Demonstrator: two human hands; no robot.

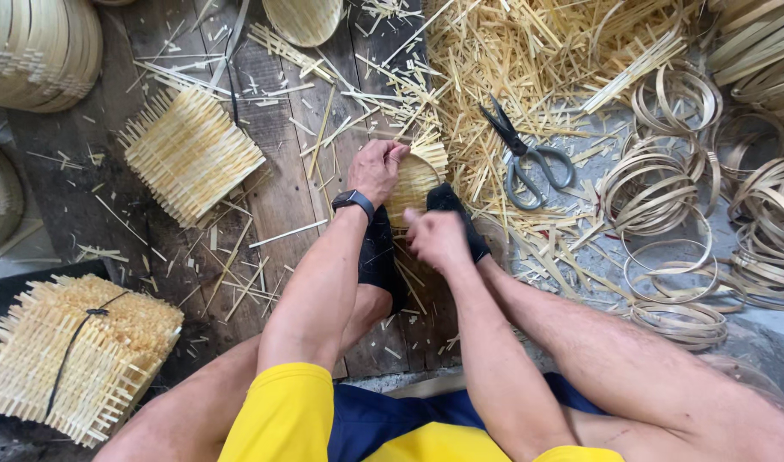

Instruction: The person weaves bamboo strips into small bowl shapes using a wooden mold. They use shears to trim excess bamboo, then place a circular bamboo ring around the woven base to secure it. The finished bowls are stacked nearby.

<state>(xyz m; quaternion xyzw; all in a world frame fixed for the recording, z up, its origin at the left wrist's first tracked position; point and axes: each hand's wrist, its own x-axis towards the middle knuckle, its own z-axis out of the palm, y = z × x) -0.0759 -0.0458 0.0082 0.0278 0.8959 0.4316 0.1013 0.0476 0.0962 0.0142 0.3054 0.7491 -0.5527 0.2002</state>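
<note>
A small round woven bamboo piece rests on the wooden floor, pinned between my two feet in black socks. My left hand, with a dark watch on the wrist, grips the piece's far left rim, fingers curled over the edge. Just below it, my right hand is blurred at the piece's near edge, fingers closed. I cannot tell if the right hand pinches a strip.
Black scissors lie to the right on a heap of bamboo offcuts. Several bamboo hoops lie at the far right. Stacks of square woven mats sit at left and lower left. Round woven pieces stack at the top left.
</note>
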